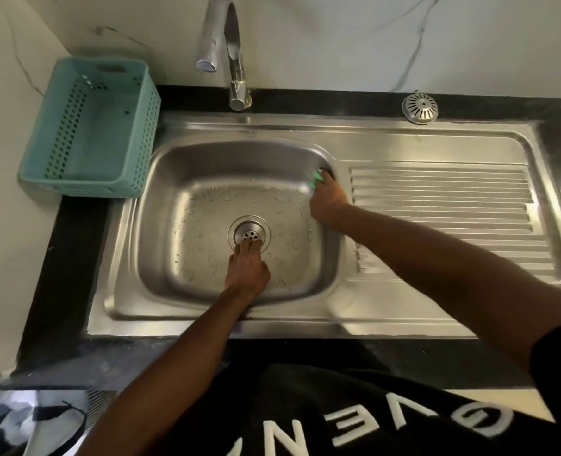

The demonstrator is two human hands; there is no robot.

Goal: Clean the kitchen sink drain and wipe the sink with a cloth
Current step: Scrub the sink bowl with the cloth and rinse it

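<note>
A steel sink (pixel 180 166) with a wet basin holds a round drain (pixel 248 232) with a perforated strainer at its middle. My left hand (pixel 246 271) reaches into the basin, fingertips touching the drain's near rim, holding nothing that I can see. My right hand (pixel 326 200) presses a small green cloth (pixel 316 178) against the basin's far right corner; most of the cloth is hidden under the fingers.
A chrome tap (pixel 229 44) arches over the back of the basin. A loose round drain cover (pixel 419 108) lies on the black counter behind the ribbed drainboard (pixel 443 202). A teal perforated basket (pixel 88 126) stands to the left.
</note>
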